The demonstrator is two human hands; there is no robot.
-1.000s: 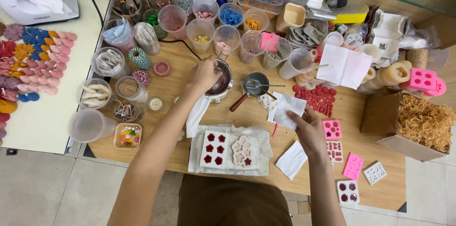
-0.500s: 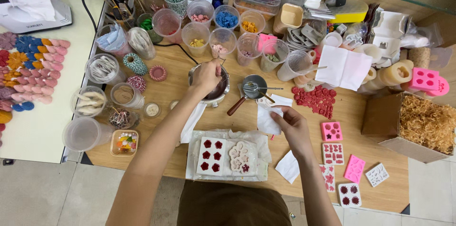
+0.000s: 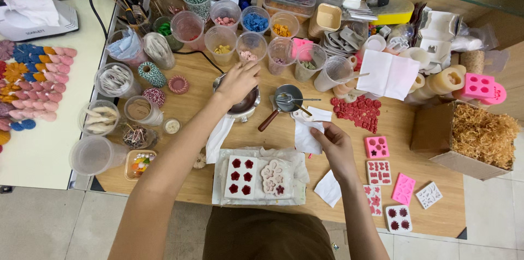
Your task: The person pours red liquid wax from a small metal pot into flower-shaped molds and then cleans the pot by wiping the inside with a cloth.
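My left hand (image 3: 238,81) lies over a small metal pot (image 3: 248,105) at the middle of the wooden table, fingers closed on its far rim. The hand hides the pot's contents. My right hand (image 3: 334,148) pinches a crumpled white tissue (image 3: 304,135) just right of the pot. A small dark pan with a wooden handle (image 3: 286,99) and a metal tool across it sits between the two hands. Near the front edge, a white mould with dark red flower fillings (image 3: 239,176) and a pale flower mould (image 3: 275,177) rest on a plastic sheet.
Several clear cups of coloured pieces (image 3: 221,39) crowd the back of the table. Red wax shapes (image 3: 359,111) and pink moulds (image 3: 376,147) lie to the right, beside a cardboard box of straw (image 3: 480,134). Another tissue (image 3: 329,188) lies near the front edge.
My left hand has shifted from inside the pot up to its far rim. My right hand has carried the tissue a little left and nearer to me.
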